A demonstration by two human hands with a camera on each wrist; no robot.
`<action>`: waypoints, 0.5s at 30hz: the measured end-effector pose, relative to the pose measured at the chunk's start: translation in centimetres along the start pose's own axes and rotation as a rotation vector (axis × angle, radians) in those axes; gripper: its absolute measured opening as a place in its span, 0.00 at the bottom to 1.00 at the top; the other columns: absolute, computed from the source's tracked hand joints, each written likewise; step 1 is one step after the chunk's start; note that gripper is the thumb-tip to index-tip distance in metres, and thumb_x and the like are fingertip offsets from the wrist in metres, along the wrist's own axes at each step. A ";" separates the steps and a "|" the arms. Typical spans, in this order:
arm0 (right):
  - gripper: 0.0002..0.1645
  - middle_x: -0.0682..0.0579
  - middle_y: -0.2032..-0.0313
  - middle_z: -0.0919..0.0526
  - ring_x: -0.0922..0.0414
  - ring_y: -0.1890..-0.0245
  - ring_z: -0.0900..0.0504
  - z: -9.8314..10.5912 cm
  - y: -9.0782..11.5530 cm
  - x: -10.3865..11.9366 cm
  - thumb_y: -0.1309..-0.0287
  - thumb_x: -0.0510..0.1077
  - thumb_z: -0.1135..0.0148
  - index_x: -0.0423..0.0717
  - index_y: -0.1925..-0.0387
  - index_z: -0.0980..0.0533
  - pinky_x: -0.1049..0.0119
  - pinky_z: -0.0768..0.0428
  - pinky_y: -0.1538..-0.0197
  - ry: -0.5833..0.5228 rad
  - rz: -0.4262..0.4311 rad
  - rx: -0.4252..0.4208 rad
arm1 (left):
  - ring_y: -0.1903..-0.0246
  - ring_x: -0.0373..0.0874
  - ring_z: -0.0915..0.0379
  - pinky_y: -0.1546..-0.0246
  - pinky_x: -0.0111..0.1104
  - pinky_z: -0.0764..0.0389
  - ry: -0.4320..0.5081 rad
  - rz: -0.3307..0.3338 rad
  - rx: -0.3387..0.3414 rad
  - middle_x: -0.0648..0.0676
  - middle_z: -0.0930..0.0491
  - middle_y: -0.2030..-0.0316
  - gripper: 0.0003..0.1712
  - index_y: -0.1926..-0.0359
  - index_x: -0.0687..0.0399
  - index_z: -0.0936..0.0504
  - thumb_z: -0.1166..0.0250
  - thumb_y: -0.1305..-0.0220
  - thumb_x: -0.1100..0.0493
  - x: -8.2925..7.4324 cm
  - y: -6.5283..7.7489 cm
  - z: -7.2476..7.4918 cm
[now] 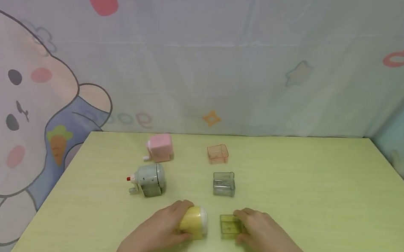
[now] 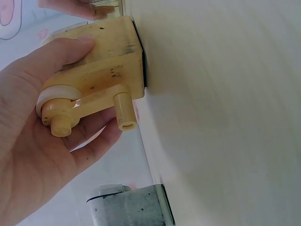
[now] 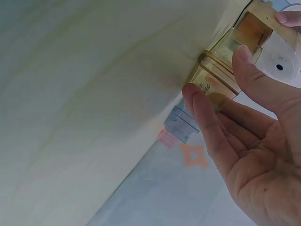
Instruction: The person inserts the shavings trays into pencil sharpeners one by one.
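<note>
My left hand (image 1: pixel 162 229) grips a yellow hand-crank pencil sharpener (image 1: pixel 193 223) that stands on the table. In the left wrist view its yellow crank handle (image 2: pixel 124 110) faces the wrist, and the thumb lies on the scuffed body (image 2: pixel 113 52). To the right, across a small gap, my right hand (image 1: pixel 268 236) pinches a clear yellow shavings drawer (image 1: pixel 228 227) by its right end. The right wrist view has the thumb and fingers on either side of this drawer (image 3: pixel 218 75), its other end towards the sharpener's opening (image 3: pixel 254 28).
Behind the left hand stand a grey-green crank sharpener (image 1: pixel 149 179) and a pink one (image 1: pixel 160 147). A clear grey drawer (image 1: pixel 223 184) and a clear pink-orange drawer (image 1: pixel 217 154) lie to their right. A printed curtain (image 1: pixel 204 57) hangs along the table's back edge.
</note>
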State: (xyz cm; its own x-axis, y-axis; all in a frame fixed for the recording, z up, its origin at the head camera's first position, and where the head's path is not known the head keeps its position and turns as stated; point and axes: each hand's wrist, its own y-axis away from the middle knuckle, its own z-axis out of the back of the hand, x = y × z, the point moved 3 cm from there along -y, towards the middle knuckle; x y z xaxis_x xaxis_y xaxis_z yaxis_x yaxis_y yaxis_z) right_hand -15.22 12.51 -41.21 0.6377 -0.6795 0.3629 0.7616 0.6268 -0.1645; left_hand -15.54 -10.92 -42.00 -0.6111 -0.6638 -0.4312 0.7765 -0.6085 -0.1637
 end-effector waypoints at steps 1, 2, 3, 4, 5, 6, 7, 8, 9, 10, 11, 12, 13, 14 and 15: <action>0.28 0.44 0.67 0.19 0.59 0.73 0.23 0.0 0.0 0.0 0.63 0.42 0.30 0.33 0.57 0.27 0.65 0.19 0.69 -0.002 0.003 0.001 | 0.72 0.37 0.34 0.71 0.30 0.24 0.002 0.001 0.002 0.48 0.28 0.66 0.32 0.49 0.52 0.35 0.31 0.53 0.52 0.0 -0.1 0.0; 0.28 0.44 0.67 0.19 0.59 0.73 0.24 0.0 0.0 0.0 0.62 0.42 0.30 0.33 0.57 0.27 0.65 0.19 0.69 -0.004 0.006 0.000 | 0.72 0.37 0.34 0.71 0.30 0.24 0.005 0.004 0.005 0.48 0.28 0.66 0.32 0.49 0.52 0.35 0.31 0.53 0.53 -0.1 -0.1 0.0; 0.28 0.45 0.67 0.19 0.60 0.73 0.24 0.0 -0.1 0.0 0.62 0.42 0.30 0.33 0.57 0.27 0.66 0.20 0.69 -0.008 0.006 0.001 | 0.72 0.37 0.34 0.71 0.30 0.24 0.008 0.006 0.006 0.48 0.28 0.66 0.32 0.49 0.52 0.35 0.31 0.53 0.53 -0.1 -0.2 0.0; 0.27 0.44 0.67 0.19 0.60 0.73 0.24 0.0 -0.1 0.0 0.62 0.41 0.30 0.33 0.57 0.27 0.66 0.20 0.69 -0.011 0.006 0.002 | 0.73 0.37 0.34 0.71 0.30 0.24 0.010 0.009 0.008 0.48 0.29 0.66 0.32 0.49 0.52 0.35 0.31 0.53 0.53 -0.1 -0.2 0.0; 0.27 0.44 0.67 0.18 0.59 0.73 0.24 0.1 -0.1 0.0 0.62 0.41 0.30 0.33 0.57 0.27 0.66 0.19 0.69 -0.013 0.006 0.002 | 0.73 0.37 0.34 0.72 0.30 0.24 0.009 0.008 0.008 0.48 0.29 0.66 0.31 0.49 0.52 0.35 0.31 0.53 0.53 -0.2 -0.3 0.0; 0.28 0.44 0.66 0.18 0.59 0.72 0.23 0.1 -0.2 0.1 0.62 0.41 0.30 0.32 0.57 0.27 0.65 0.19 0.69 -0.016 0.005 0.004 | 0.73 0.37 0.34 0.72 0.30 0.25 0.008 0.005 0.006 0.48 0.29 0.66 0.31 0.49 0.52 0.35 0.31 0.53 0.53 -0.2 -0.3 0.0; 0.28 0.43 0.66 0.18 0.58 0.72 0.23 0.1 -0.2 0.1 0.62 0.41 0.30 0.32 0.57 0.27 0.65 0.19 0.68 -0.017 0.004 0.005 | 0.73 0.37 0.34 0.72 0.30 0.25 0.005 0.000 0.003 0.48 0.29 0.67 0.31 0.49 0.52 0.35 0.31 0.53 0.53 -0.2 -0.4 0.0; 0.28 0.43 0.66 0.18 0.58 0.71 0.23 0.0 -0.2 0.1 0.62 0.41 0.30 0.32 0.57 0.27 0.64 0.19 0.68 -0.020 0.004 0.006 | 0.73 0.37 0.34 0.72 0.30 0.25 0.002 -0.005 0.000 0.48 0.29 0.67 0.32 0.49 0.52 0.35 0.31 0.54 0.53 -0.2 -0.4 0.0; 0.28 0.43 0.66 0.18 0.57 0.71 0.23 0.0 -0.3 0.2 0.62 0.41 0.30 0.32 0.57 0.27 0.64 0.19 0.68 -0.022 0.003 0.007 | 0.73 0.37 0.34 0.72 0.30 0.25 0.000 -0.011 -0.003 0.48 0.29 0.67 0.32 0.49 0.53 0.35 0.31 0.54 0.53 -0.2 -0.4 0.0; 0.28 0.43 0.65 0.18 0.57 0.71 0.22 0.0 -0.3 0.2 0.62 0.41 0.30 0.31 0.57 0.27 0.64 0.19 0.67 -0.022 0.003 0.007 | 0.73 0.37 0.34 0.72 0.30 0.25 0.000 -0.017 -0.005 0.48 0.29 0.67 0.32 0.50 0.53 0.35 0.30 0.54 0.53 -0.3 -0.5 0.0; 0.28 0.42 0.65 0.18 0.57 0.70 0.22 0.0 -0.3 0.2 0.62 0.41 0.30 0.31 0.57 0.27 0.63 0.19 0.67 -0.022 0.006 0.006 | 0.74 0.37 0.34 0.72 0.30 0.25 -0.002 -0.022 -0.007 0.48 0.29 0.68 0.32 0.50 0.53 0.35 0.30 0.54 0.53 -0.3 -0.5 -0.1; 0.29 0.42 0.65 0.18 0.56 0.70 0.22 -0.1 -0.3 0.3 0.62 0.42 0.30 0.31 0.57 0.27 0.63 0.19 0.67 -0.024 0.006 0.007 | 0.74 0.37 0.34 0.73 0.30 0.25 -0.002 -0.025 -0.007 0.48 0.29 0.68 0.32 0.50 0.54 0.35 0.30 0.54 0.53 -0.4 -0.5 -0.1; 0.29 0.42 0.65 0.18 0.56 0.70 0.22 -0.1 -0.3 0.3 0.63 0.42 0.30 0.31 0.57 0.27 0.63 0.19 0.67 -0.026 0.007 0.006 | 0.74 0.37 0.34 0.73 0.29 0.25 -0.001 -0.027 -0.007 0.48 0.29 0.68 0.32 0.50 0.54 0.35 0.30 0.54 0.53 -0.5 -0.6 -0.1; 0.29 0.42 0.65 0.18 0.56 0.70 0.22 -0.1 -0.3 0.3 0.63 0.42 0.30 0.32 0.57 0.27 0.63 0.19 0.67 -0.026 0.008 0.006 | 0.74 0.37 0.34 0.73 0.29 0.24 0.000 -0.026 -0.006 0.48 0.29 0.68 0.32 0.50 0.54 0.35 0.30 0.54 0.54 -0.5 -0.6 -0.1; 0.29 0.43 0.65 0.18 0.56 0.70 0.22 -0.2 -0.4 0.3 0.63 0.42 0.30 0.32 0.57 0.27 0.63 0.19 0.67 -0.026 0.007 0.006 | 0.73 0.37 0.34 0.73 0.29 0.24 0.001 -0.025 -0.004 0.48 0.29 0.68 0.32 0.50 0.54 0.35 0.30 0.54 0.54 -0.6 -0.6 -0.2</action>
State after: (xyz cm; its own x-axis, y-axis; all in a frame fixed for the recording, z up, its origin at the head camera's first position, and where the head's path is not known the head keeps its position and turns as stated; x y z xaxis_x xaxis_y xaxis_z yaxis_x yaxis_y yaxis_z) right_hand -15.27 11.99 -41.18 0.6397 -0.6651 0.3853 0.7563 0.6340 -0.1614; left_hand -15.66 -10.08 -41.79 -0.6299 -0.6481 -0.4279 0.7617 -0.6231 -0.1775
